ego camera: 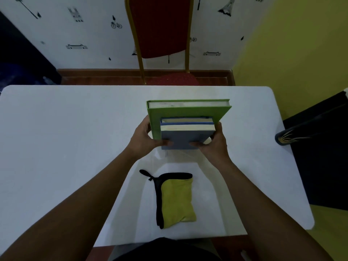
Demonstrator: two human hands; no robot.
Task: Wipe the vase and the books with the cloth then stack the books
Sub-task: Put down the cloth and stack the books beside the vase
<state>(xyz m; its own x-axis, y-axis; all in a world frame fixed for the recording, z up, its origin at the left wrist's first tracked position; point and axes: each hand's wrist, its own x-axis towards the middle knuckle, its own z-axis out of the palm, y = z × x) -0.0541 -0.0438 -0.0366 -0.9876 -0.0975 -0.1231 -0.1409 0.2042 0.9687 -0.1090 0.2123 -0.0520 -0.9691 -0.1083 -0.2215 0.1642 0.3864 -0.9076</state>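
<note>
Both hands, left hand [146, 137] and right hand [212, 143], clasp the stack of books [185, 125] above mid-table; it seems tilted, so the smaller blue ones could slide off. Yellow cloth [176, 199] lies near; dark vase [290, 137] stands far right.

Three books [185, 127], one cloth [176, 199], one vase [286, 137], two hands [144, 137], one table [56, 129], one chair [162, 34]
</note>
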